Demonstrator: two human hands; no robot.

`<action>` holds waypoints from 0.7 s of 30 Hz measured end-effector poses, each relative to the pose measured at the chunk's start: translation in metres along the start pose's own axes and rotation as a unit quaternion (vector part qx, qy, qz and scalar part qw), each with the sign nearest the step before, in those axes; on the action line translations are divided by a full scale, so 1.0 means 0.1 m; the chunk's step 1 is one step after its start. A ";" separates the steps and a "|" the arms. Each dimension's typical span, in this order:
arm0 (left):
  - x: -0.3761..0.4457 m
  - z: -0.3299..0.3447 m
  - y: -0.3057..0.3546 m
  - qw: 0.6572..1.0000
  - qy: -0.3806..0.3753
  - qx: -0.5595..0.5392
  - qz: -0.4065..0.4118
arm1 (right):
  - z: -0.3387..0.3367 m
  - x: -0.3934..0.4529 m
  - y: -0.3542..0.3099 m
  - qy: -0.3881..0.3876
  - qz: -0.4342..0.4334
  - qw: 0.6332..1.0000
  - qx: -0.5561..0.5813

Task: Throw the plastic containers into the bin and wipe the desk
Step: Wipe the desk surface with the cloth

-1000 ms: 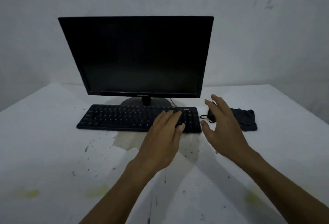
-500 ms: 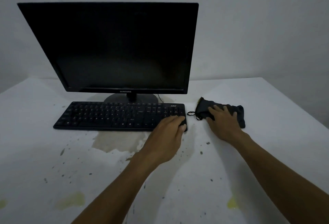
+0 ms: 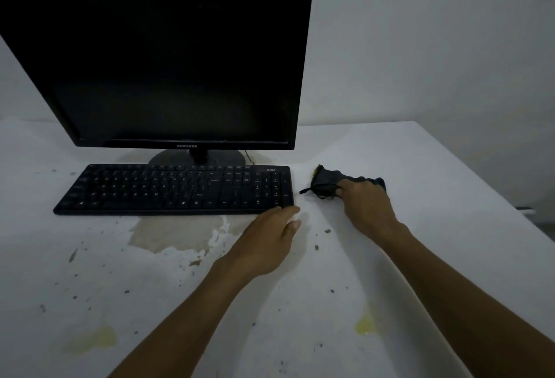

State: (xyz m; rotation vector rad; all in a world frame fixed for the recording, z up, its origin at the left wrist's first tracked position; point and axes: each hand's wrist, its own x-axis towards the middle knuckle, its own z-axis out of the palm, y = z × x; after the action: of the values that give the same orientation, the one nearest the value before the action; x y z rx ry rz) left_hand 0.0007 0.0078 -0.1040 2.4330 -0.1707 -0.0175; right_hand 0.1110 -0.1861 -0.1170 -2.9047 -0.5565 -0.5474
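A dark crumpled cloth (image 3: 329,180) lies on the white desk (image 3: 435,257), right of the keyboard. My right hand (image 3: 365,202) grips the cloth, its fingers curled into the fabric. My left hand (image 3: 268,241) lies on the desk by the keyboard's (image 3: 168,188) near right corner, fingers held together and nearly straight, its fingertips at the keyboard's edge. The desk top carries yellow stains (image 3: 365,325), dark specks and a patch of peeled paint (image 3: 177,235). No plastic container or bin is in view.
A black monitor (image 3: 162,68) stands behind the keyboard, its base close to the keyboard's far edge. A white wall rises behind the desk. The desk's right edge runs diagonally at far right.
My right hand reached the cloth and its fingers have closed into it. My left hand slid off the keys to the keyboard's near right corner. The view has shifted right.
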 end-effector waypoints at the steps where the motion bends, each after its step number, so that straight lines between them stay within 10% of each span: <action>1: -0.03 0.01 0.00 1.000 0.000 -0.004 0.001 | -0.05 -0.04 -0.01 -0.003 0.003 1.000 -0.002; 11: -0.35 0.01 0.03 1.000 0.014 0.019 0.012 | -0.04 -0.26 -0.02 -0.134 0.004 0.991 0.014; 21: -0.58 -0.07 -0.04 0.999 -0.009 0.034 -0.026 | -0.27 -0.49 -0.11 -0.102 -0.068 0.992 0.016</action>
State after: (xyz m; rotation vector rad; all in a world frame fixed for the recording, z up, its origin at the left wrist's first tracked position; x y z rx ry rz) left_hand -0.0557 0.0223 -0.1029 2.5058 -0.1175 -0.0583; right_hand 0.0559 -0.1977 -0.1098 -2.9252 -0.7866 -0.2525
